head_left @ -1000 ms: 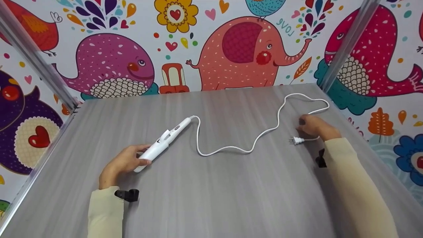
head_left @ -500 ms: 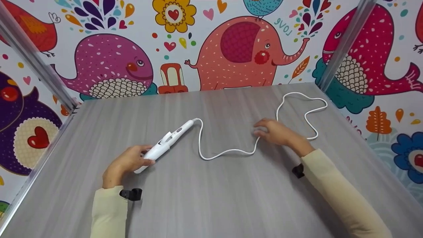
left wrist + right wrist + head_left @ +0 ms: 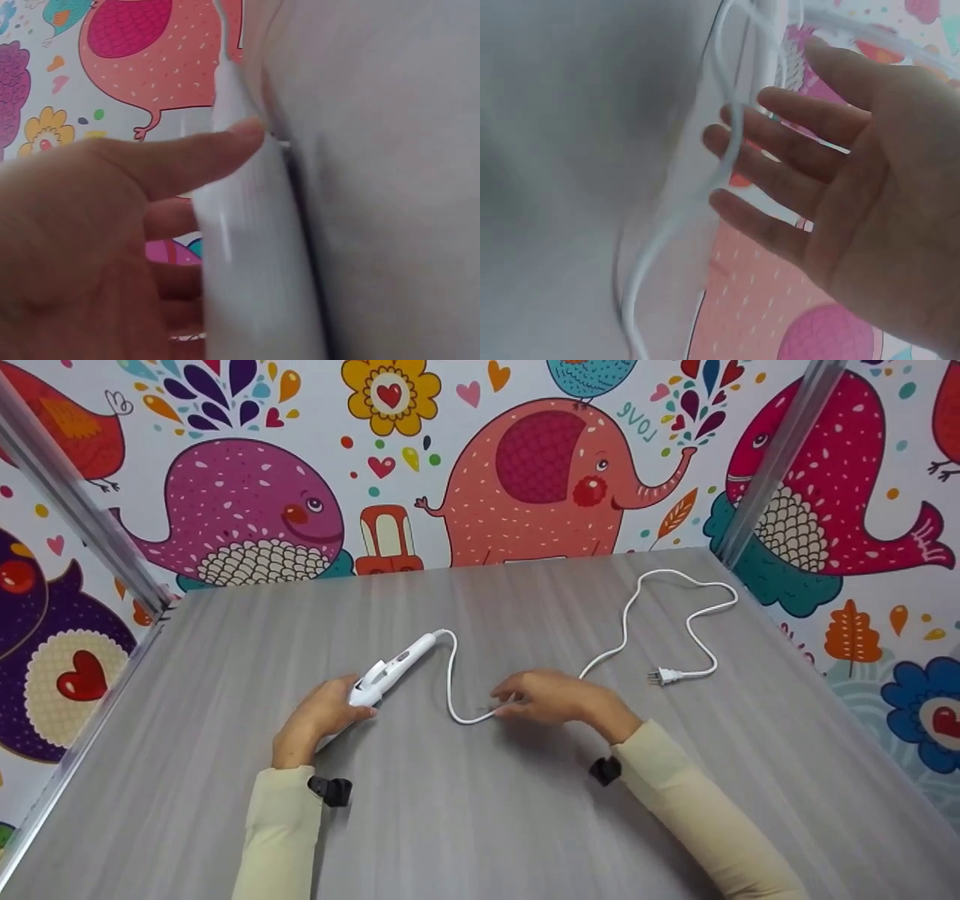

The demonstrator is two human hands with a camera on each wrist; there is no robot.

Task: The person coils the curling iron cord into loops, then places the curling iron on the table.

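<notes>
A white curling iron (image 3: 396,666) lies slantwise on the table, its corded end pointing away to the upper right. My left hand (image 3: 319,720) grips the thicker near end, which it largely covers in the head view. In the left wrist view the thumb crosses the top of the iron (image 3: 255,255), with the fingers behind its far side. My right hand (image 3: 559,697) hovers low over the white cord (image 3: 451,682), fingers loosely bent and spread. The right wrist view has the cord (image 3: 649,255) running past the fingertips, with no finger curled round it.
Beyond my right hand the cord loops toward the back right corner and ends in a two-prong plug (image 3: 665,676). The grey wood-grain table (image 3: 450,825) meets a cartoon-patterned wall (image 3: 405,472) at the back. Metal posts (image 3: 780,465) stand at both rear corners.
My right hand has moved left from beside the plug, along the cord toward the iron, uncovering the plug. The left hand has shifted right and forward along the iron, covering more of its near end.
</notes>
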